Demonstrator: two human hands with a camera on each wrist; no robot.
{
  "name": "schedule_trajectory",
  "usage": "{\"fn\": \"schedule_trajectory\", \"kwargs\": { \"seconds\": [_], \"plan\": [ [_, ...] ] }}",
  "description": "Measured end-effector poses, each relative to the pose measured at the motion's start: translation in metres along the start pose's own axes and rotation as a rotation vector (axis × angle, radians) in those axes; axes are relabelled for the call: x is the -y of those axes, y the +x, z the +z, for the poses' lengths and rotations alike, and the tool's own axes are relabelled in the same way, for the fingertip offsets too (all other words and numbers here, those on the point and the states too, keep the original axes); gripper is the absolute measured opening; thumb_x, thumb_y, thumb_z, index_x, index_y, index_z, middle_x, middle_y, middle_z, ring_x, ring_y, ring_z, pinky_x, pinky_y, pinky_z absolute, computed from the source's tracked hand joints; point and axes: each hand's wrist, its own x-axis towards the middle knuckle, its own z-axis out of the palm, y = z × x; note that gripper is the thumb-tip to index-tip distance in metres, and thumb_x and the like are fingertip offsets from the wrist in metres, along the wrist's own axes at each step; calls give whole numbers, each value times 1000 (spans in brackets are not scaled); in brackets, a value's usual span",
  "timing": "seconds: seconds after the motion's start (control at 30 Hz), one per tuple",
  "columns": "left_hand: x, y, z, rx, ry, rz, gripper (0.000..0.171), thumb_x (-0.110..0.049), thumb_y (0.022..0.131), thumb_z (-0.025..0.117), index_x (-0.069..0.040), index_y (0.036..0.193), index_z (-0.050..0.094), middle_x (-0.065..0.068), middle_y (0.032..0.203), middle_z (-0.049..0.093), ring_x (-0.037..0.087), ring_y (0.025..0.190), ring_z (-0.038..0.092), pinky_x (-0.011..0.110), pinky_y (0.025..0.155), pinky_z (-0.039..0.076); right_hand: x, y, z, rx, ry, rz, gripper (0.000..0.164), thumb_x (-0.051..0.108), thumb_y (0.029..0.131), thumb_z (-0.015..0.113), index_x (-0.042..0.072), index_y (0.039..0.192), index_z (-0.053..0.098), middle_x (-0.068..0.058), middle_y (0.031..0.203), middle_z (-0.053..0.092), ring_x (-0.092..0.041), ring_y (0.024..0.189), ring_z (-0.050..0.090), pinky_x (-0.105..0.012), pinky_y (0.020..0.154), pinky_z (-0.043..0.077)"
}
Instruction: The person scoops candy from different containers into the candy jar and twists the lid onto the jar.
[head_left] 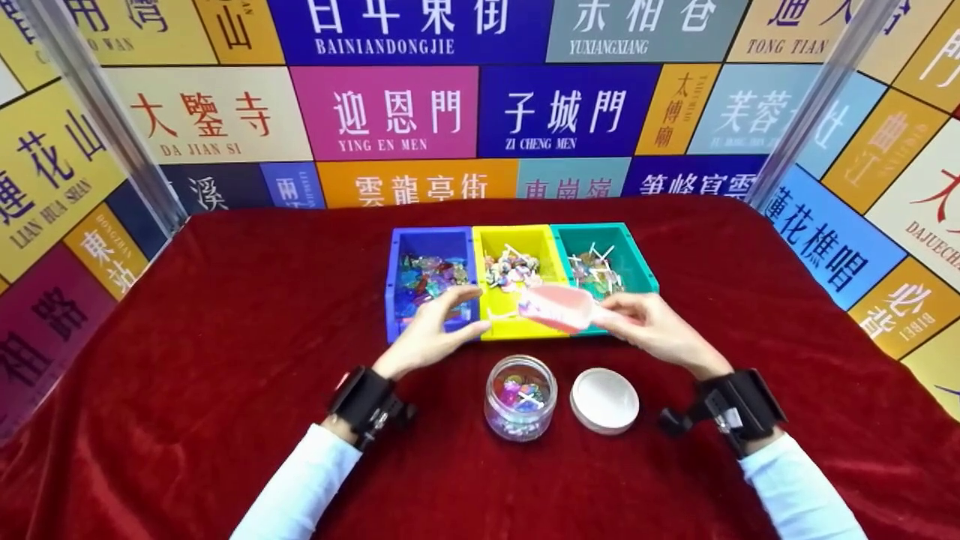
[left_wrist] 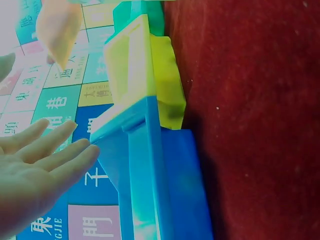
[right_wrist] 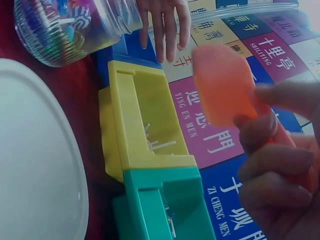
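Observation:
My right hand (head_left: 656, 326) grips the handle of a pink scoop (head_left: 564, 306), raised over the front of the yellow bin (head_left: 517, 328). Small pale bits lie in the scoop's tray. My left hand (head_left: 435, 326) hovers at the front of the blue bin (head_left: 391, 300), its fingers extended and nothing in them. In the left wrist view those fingers (left_wrist: 55, 155) look straight and spread. Wrapped lollipops (head_left: 514, 270) lie in the yellow bin; more sticks show in the green bin (head_left: 645, 270). An uncapped glass jar (head_left: 520, 420) partly filled with colourful candies stands in front.
A white lid (head_left: 604, 401) lies just right of the jar. Dark red cloth (head_left: 262, 315) covers the table. Behind it rises a wall of coloured sign panels (head_left: 382, 112), with a clear post (head_left: 817, 105) at the right corner.

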Motion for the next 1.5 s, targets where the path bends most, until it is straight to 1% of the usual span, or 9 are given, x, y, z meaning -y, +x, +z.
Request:
{"fn": "schedule_trajectory", "kwargs": {
  "seconds": [0.1, 0.17, 0.43, 0.63, 0.77, 1.03, 1.2, 1.4, 1.5],
  "plan": [
    [-3, -2, 2, 24, -3, 9, 51, -23, 83, 63, 2, 124, 45, 17, 124, 51, 26, 117, 46, 36, 97, 37, 3, -8, -2, 50, -11, -19, 17, 8, 86, 56, -3, 97, 63, -8, 83, 61, -6, 71, 48, -18, 59, 40],
    [-5, -3, 3, 67, -19, 12, 53, -24, 82, 63, 2, 125, 45, 16, 125, 50, 27, 117, 46, 36, 98, 37, 5, -12, -3, 78, -15, -22, 16, 9, 86, 57, -1, 96, 64, -8, 83, 62, -6, 74, 49, -18, 61, 41],
    [-13, -8, 10, 358, -129, -30, 73, -31, 76, 69, -4, 134, 34, 11, 135, 41, 24, 124, 38, 36, 102, 32, 7, -23, -4, 173, -5, -75, 15, 8, 86, 56, 2, 99, 63, -2, 83, 65, -9, 76, 55, -20, 67, 47],
    [-17, -11, 18, 486, -106, -34, 81, -24, 71, 74, -4, 136, 30, 12, 134, 42, 24, 122, 41, 32, 100, 34, -8, -24, -2, 218, -20, -98, 9, 8, 86, 57, 6, 93, 61, 1, 74, 64, -9, 66, 54, -20, 64, 45],
    [-18, -13, 23, 526, -79, -41, 81, -21, 70, 75, -4, 136, 31, 10, 131, 44, 17, 118, 45, 27, 98, 36, -17, -24, 0, 246, -15, -124, 7, 8, 86, 57, 9, 92, 61, 0, 74, 63, -8, 65, 53, -21, 62, 44],
    [-18, -14, 28, 548, 16, 25, 84, -24, 64, 79, -7, 134, 35, 4, 127, 47, 8, 112, 45, 20, 97, 34, -11, -25, -3, 283, -63, -229, 10, 11, 84, 60, 13, 93, 64, 1, 82, 64, -11, 75, 52, -22, 65, 45],
    [-17, -15, 28, 542, 43, 30, 84, -27, 61, 81, -9, 131, 39, 3, 124, 50, 12, 110, 48, 20, 94, 37, -5, -26, -4, 279, -136, -231, 9, 13, 84, 61, 14, 92, 65, 2, 83, 63, -10, 74, 52, -20, 64, 44],
    [-16, -14, 28, 542, 95, 37, 81, -28, 61, 81, -11, 129, 41, 3, 120, 53, 18, 108, 51, 21, 92, 39, 24, -30, -2, 254, -218, -287, 6, 5, 82, 61, 7, 87, 65, -1, 78, 62, -8, 69, 50, -19, 60, 43],
    [-17, -13, 28, 542, 100, 53, 79, -25, 63, 81, -9, 128, 40, 5, 120, 53, 19, 108, 51, 22, 93, 39, 27, -29, -3, 243, -242, -292, 6, 6, 82, 61, 7, 87, 65, 1, 77, 62, -8, 66, 50, -19, 58, 42]
  ]
}}
